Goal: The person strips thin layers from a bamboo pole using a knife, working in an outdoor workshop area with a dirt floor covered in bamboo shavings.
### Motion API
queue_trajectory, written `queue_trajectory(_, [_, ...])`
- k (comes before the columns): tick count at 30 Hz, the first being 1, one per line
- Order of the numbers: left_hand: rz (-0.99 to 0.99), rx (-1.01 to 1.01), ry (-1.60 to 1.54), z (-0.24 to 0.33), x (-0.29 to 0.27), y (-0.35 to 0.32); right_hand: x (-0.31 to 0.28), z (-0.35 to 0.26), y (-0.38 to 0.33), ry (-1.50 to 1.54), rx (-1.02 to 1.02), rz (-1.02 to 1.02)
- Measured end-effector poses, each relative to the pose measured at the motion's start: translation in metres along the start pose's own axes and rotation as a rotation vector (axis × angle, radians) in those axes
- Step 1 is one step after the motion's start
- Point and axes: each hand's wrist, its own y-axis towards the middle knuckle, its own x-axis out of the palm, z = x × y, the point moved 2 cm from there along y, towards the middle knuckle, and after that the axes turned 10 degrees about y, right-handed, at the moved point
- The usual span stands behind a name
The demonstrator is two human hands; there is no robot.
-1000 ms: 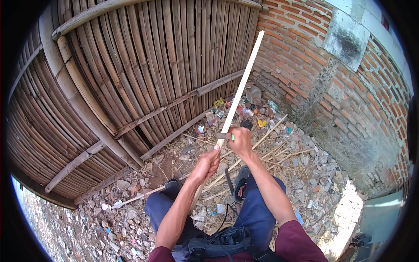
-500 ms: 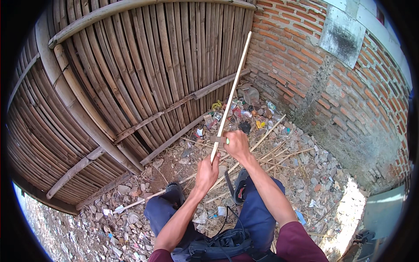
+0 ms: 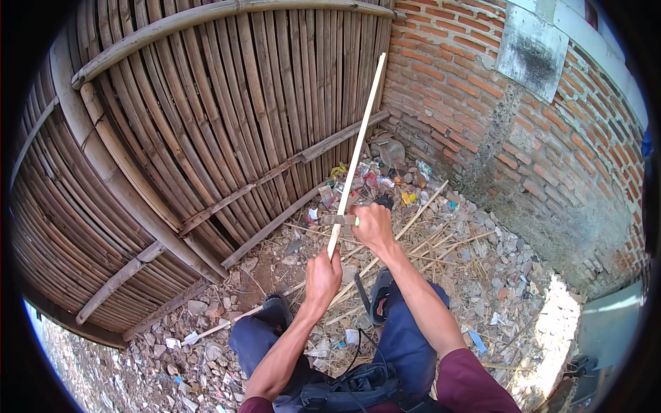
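Note:
A long pale bamboo strip [image 3: 359, 141] slants away from me, its far end up in front of the fence and its near end in my left hand [image 3: 321, 279]. That hand is closed around the strip, knuckles up. Just beyond it, my right hand [image 3: 372, 226] is closed on a knife with a flat brownish-grey blade [image 3: 332, 220]. A bit of green shows where the blade meets the fist; the rest of the handle is hidden by the fingers. The blade lies crosswise against the strip, a short way above my left hand.
A bamboo-slat fence [image 3: 261, 103] rises at the left and a brick wall [image 3: 468, 89] at the right. Litter [image 3: 385, 180] lies in their corner. Several thin sticks [image 3: 420, 217] lie on stony ground around my feet. A black bag [image 3: 351, 389] sits at my waist.
The strip, both hands and the knife sit slightly further left in the picture, and the background has shifted a little too. Both grips stay the same.

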Motion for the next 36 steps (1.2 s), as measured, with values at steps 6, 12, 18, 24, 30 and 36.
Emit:
queue_trajectory(6, [-0.005, 0.008, 0.029, 0.007, -0.005, 0.001, -0.008, -0.003, 0.007, -0.065, 0.016, 0.062])
queue_trajectory(12, [-0.001, 0.021, 0.006, 0.011, -0.007, -0.001, -0.016, 0.029, 0.026, -0.061, 0.107, 0.2])
queue_trajectory(18, [-0.081, 0.091, -0.016, 0.018, -0.009, -0.017, -0.106, 0.077, 0.069, -0.208, 0.143, 0.388])
queue_trajectory(24, [-0.109, 0.077, -0.042, 0.032, -0.005, -0.017, -0.121, 0.08, 0.058, -0.189, 0.083, 0.377])
queue_trajectory(30, [-0.132, 0.05, -0.033, 0.024, -0.006, -0.016, -0.104, 0.059, 0.048, -0.193, -0.007, 0.272])
queue_trajectory(36, [-0.098, 0.089, 0.077, 0.03, 0.001, -0.024, -0.128, 0.054, 0.069, -0.247, -0.096, 0.253])
